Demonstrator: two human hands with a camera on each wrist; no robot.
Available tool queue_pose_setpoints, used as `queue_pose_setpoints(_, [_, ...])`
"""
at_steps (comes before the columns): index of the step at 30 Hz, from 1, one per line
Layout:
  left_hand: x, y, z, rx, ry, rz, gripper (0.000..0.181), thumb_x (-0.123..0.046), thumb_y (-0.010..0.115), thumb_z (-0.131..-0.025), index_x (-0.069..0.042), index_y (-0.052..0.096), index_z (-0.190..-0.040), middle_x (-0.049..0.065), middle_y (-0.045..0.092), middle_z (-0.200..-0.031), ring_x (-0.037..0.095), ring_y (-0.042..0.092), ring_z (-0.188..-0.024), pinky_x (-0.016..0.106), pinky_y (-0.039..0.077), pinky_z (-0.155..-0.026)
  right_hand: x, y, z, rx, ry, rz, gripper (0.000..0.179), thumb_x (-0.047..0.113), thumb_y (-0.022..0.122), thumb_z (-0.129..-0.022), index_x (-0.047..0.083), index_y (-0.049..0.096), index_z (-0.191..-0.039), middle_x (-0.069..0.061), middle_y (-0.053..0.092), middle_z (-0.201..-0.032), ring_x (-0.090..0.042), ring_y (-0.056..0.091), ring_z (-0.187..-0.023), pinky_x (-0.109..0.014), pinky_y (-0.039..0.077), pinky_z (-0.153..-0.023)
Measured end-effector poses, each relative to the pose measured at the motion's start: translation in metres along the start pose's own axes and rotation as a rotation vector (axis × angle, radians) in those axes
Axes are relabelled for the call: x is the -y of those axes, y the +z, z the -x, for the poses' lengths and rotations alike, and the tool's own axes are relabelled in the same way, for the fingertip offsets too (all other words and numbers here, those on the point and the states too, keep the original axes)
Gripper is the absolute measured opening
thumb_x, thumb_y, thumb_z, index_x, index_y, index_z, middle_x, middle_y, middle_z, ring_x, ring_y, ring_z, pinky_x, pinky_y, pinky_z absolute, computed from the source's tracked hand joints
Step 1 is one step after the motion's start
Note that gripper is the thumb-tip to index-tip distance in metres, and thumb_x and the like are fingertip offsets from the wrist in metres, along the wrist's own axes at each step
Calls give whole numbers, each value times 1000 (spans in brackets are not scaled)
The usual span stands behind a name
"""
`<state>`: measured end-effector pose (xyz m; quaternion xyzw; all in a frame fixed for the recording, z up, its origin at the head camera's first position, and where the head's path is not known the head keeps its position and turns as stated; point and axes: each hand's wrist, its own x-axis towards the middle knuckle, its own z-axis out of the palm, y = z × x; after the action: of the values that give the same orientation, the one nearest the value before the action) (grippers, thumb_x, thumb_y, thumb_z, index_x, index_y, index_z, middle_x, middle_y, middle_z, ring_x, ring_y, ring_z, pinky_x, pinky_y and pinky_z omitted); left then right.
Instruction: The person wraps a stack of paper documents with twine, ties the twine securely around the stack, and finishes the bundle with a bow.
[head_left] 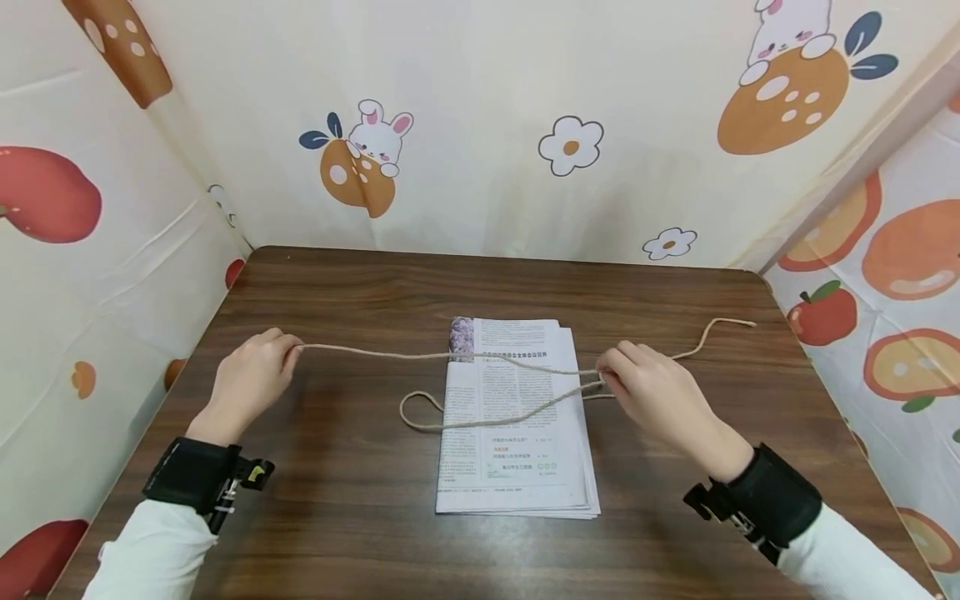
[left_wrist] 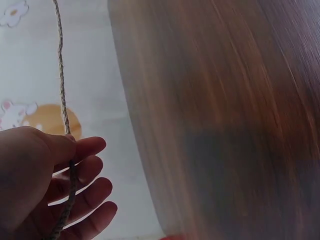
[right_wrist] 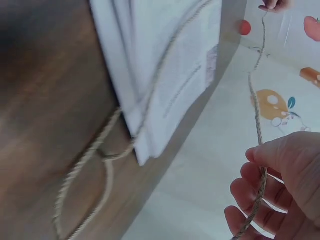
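A thin beige rope (head_left: 375, 353) runs between the two hands above the table. My left hand (head_left: 253, 377) pinches it between thumb and forefinger at the left; in the left wrist view the rope (left_wrist: 62, 75) passes across the palm. At the right, my right hand (head_left: 660, 396) pinches another stretch of the rope (right_wrist: 258, 115), the other fingers loosely curled. Below lies a folded stack of newspaper (head_left: 517, 467) in the middle of the table. A loop of rope crosses the paper and bends back at its left side. One loose end trails beyond the right hand.
The brown wood-grain table (head_left: 360, 542) is bordered at the back and sides by a pale curtain (head_left: 480, 192) printed with rabbits, flowers and fruit. Each wrist wears a black strap with a camera mount, such as the left wristband (head_left: 187, 475).
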<state>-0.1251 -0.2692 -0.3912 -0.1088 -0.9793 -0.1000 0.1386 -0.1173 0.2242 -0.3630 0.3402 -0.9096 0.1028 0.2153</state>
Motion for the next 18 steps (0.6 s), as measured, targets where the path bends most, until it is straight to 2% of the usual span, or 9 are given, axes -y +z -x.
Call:
queue_pose_setpoints(6, [13,0,2,51,-30,-14,17,-12,61,-86,4,66,-90,12,56,-73,22,52,-55,36,41,-44,3,4,-34,40,-14,-33,7,7,63,-81,11,60,-84,1,54,-77,-13,48,-65,-28,41,-55])
queue_pose_setpoints(10, [18,3,1,93,-52,-12,17,-11,59,-87,4,66,-90,12,56,-74,21,52,-54,36,41,-44,4,11,-56,73,-7,-56,6,7,64,-81,11,60,-84,0,55,-77,-13,50,-65,-28,43,-55])
queue_pose_setpoints(15, [27,4,-1,181,-107,-12,20,-13,56,-89,4,66,-94,15,58,-80,28,57,-63,44,45,-51,5,24,-78,135,9,-93,6,8,64,-82,11,61,-86,-1,57,-79,-14,54,-69,-29,45,-57])
queue_pose_setpoints(18, [36,4,-1,211,-135,-22,21,-13,55,-90,4,66,-96,16,59,-82,31,58,-67,48,46,-54,6,30,-89,173,26,-138,6,8,63,-82,12,62,-87,-1,58,-80,-14,56,-70,-29,46,-58])
